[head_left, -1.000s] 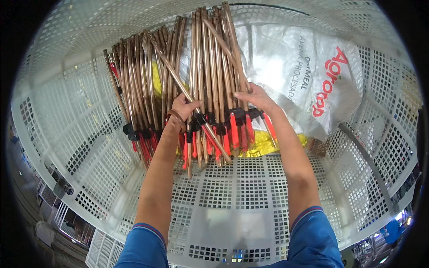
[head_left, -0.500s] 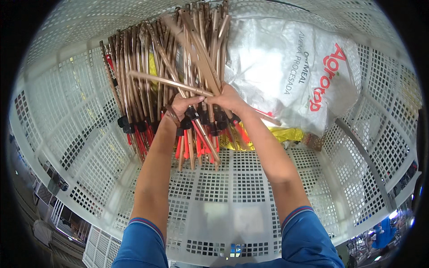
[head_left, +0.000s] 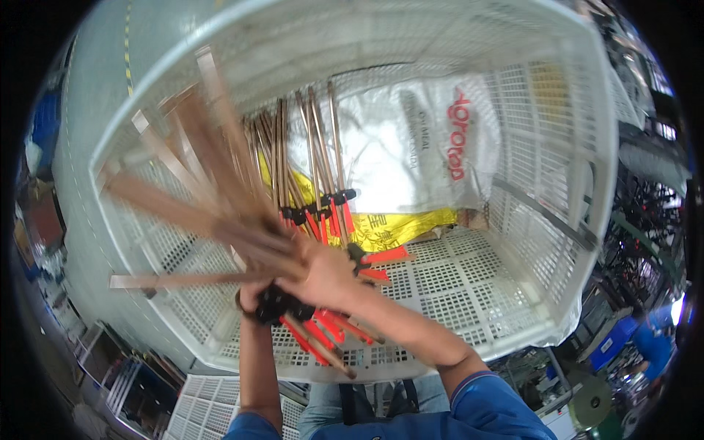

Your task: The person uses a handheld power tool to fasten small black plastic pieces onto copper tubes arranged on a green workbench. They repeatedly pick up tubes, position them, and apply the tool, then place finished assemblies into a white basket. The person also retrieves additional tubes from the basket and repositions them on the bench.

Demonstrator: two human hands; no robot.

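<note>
Right grip [head_left: 323,273] wraps brown rods [head_left: 214,150] close to their black fittings [head_left: 274,305]; left grip [head_left: 250,295], blurred, seems closed on them too.

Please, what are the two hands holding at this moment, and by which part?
The right hand and left hand hold a bundle of bronze-coloured tubes, gripped just above its black fittings; blur obscures exact finger placement.

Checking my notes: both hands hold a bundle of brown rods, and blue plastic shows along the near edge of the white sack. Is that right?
Not the colour: the plastic along the near edge of the white sack is yellow, as the head view shows. The left hand and right hand do hold a bundle of brown rods.
</note>
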